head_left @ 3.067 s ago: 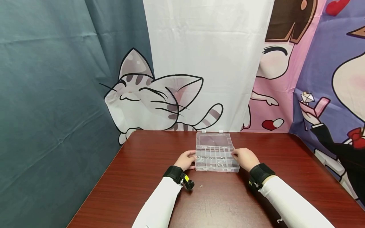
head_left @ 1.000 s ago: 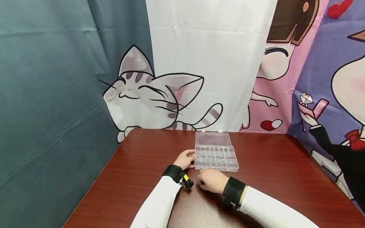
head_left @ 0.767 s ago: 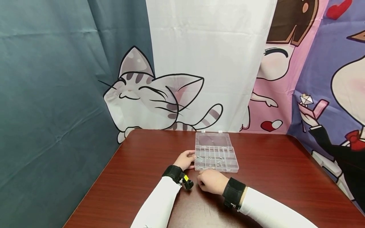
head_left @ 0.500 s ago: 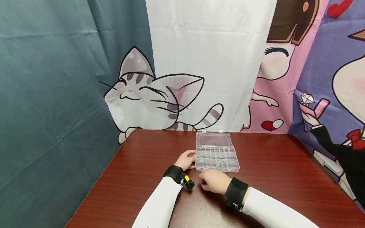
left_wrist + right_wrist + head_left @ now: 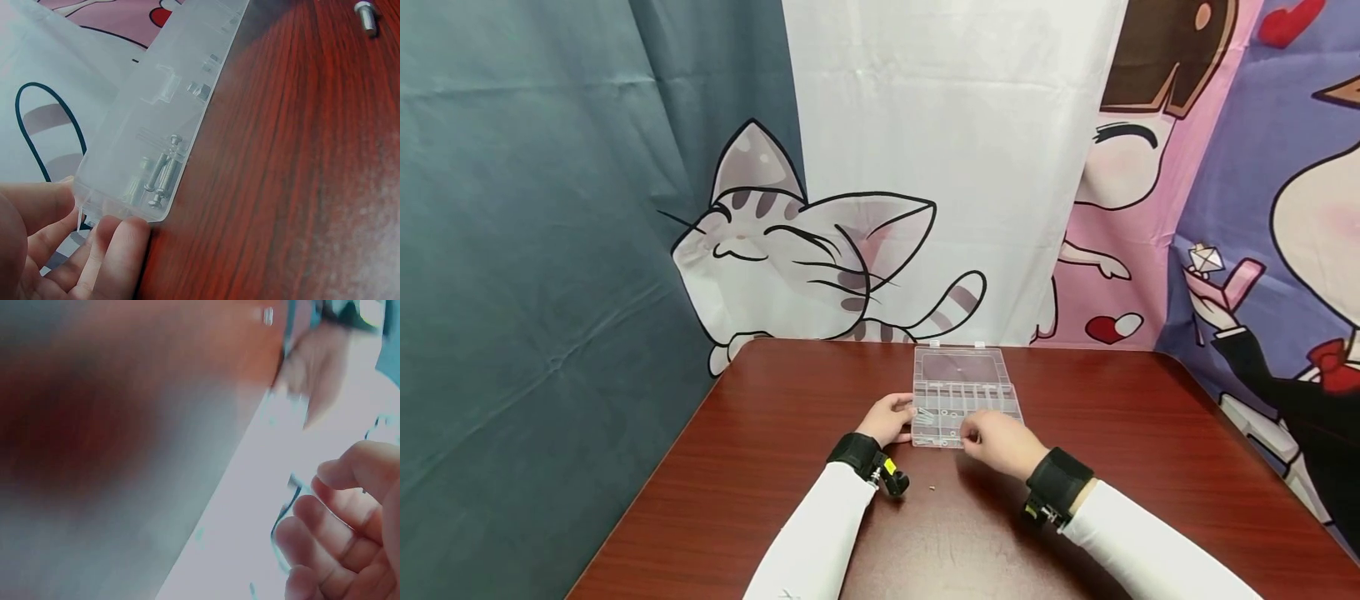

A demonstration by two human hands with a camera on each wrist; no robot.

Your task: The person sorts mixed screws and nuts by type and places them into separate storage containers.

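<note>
A clear plastic compartment box point(image 5: 934, 442) lies on the table with its lid point(image 5: 958, 367) raised at the back. My left hand point(image 5: 886, 421) grips its left end, thumb and fingers on the corner in the left wrist view. Long screws point(image 5: 164, 175) show through the box wall there. My right hand point(image 5: 1000, 442) is over the box's front right part and hides the compartments beneath. In the right wrist view, its thumb and forefinger pinch a small grey screw point(image 5: 293, 481), blurred and mostly hidden. One short screw point(image 5: 367, 19) lies on the table in front of the box.
Nuts point(image 5: 199, 91) and other small hardware sit in the box's compartments. The brown table point(image 5: 760, 500) reaches back to a printed cloth point(image 5: 887, 125) hanging behind it.
My right hand went from the box's right side to the table in front, then up and right over the box. Of the small screws on the table, one is left. The left hand stayed put.
</note>
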